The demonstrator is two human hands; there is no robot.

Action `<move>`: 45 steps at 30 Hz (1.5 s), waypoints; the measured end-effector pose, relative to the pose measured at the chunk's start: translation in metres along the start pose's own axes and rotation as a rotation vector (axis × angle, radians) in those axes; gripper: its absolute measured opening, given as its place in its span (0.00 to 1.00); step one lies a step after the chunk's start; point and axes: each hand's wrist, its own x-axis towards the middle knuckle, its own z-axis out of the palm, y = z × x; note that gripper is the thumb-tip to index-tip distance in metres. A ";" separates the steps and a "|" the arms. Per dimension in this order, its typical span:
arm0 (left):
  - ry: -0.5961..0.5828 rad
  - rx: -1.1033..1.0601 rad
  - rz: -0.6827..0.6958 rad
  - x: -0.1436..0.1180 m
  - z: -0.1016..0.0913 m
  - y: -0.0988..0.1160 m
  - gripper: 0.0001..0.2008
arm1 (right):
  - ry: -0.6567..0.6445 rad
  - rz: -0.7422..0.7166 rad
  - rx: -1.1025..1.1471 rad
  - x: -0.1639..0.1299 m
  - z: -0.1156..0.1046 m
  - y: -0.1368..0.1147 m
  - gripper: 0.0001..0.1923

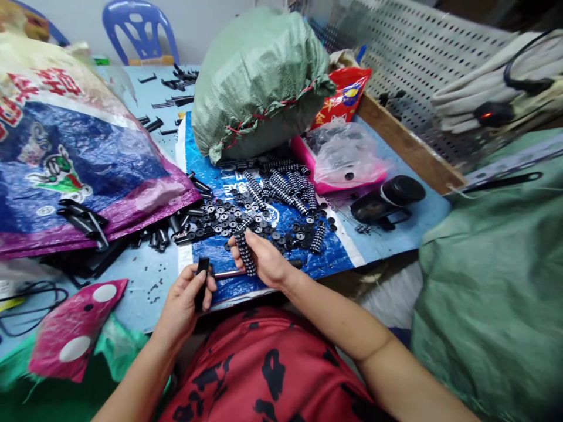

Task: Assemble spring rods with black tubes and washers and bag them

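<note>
A tied green woven sack (259,82) sits at the far side of the table (149,275), with a red printed bag (341,99) and a pink tray (308,161) holding a clear plastic bag (347,155) toward the right edge. A large blue and purple printed sack (65,152) covers the left side; its red characters are too distorted to read. Loose black washers (224,217) and finished stacks of them (281,184) lie on a blue printed sheet (281,246) just beyond the hands.

The left hand (185,305) is closed around a small black tube (201,284) near the front edge. The right hand (264,258) is curled about a threaded stack of washers (245,252) on a thin rod (226,274), whose end points at the tube. White print on the sheet is illegible.
</note>
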 end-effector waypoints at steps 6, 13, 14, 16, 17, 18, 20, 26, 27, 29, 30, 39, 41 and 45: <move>0.057 0.045 0.096 0.006 0.009 -0.001 0.21 | 0.068 -0.086 -0.036 -0.004 -0.006 -0.001 0.34; 0.107 0.224 0.382 0.015 0.054 0.003 0.18 | 0.199 -0.195 0.040 -0.010 0.014 0.021 0.28; 0.086 0.242 0.398 0.017 0.059 0.003 0.18 | 0.183 -0.194 -0.004 -0.010 0.014 0.022 0.28; 0.062 0.259 0.381 0.018 0.061 0.004 0.15 | 0.096 -0.267 -0.185 -0.013 0.009 0.021 0.29; 0.056 0.250 0.353 0.017 0.060 0.005 0.15 | 0.039 -0.358 -0.326 -0.014 0.003 0.019 0.32; 0.046 0.228 0.317 0.015 0.056 0.006 0.15 | -0.027 -0.476 -0.491 -0.016 -0.005 0.017 0.38; 0.013 0.179 0.247 0.011 0.047 0.009 0.17 | -0.137 -0.737 -0.863 -0.020 -0.020 0.012 0.57; 0.014 0.188 0.177 0.004 0.035 0.008 0.26 | -0.273 -1.079 -1.254 -0.024 -0.034 0.009 0.52; 0.041 0.188 0.174 0.003 0.036 0.007 0.28 | -0.251 -1.103 -1.271 -0.025 -0.033 0.010 0.53; 0.093 0.196 0.200 0.002 0.039 0.005 0.31 | -0.228 -1.147 -1.309 -0.027 -0.028 0.012 0.55; 0.108 0.200 0.231 0.001 0.041 0.004 0.30 | -0.218 -1.175 -1.327 -0.029 -0.025 0.014 0.55; -0.012 -0.080 0.142 -0.002 0.035 -0.007 0.21 | -0.007 -1.273 -1.509 -0.036 -0.014 0.021 0.49; -0.030 -0.118 0.120 -0.001 0.030 -0.007 0.21 | -0.018 -1.271 -1.505 -0.037 -0.013 0.023 0.50; -0.087 -0.215 -0.014 0.000 0.024 0.001 0.23 | -0.044 -1.228 -1.504 -0.037 -0.013 0.028 0.53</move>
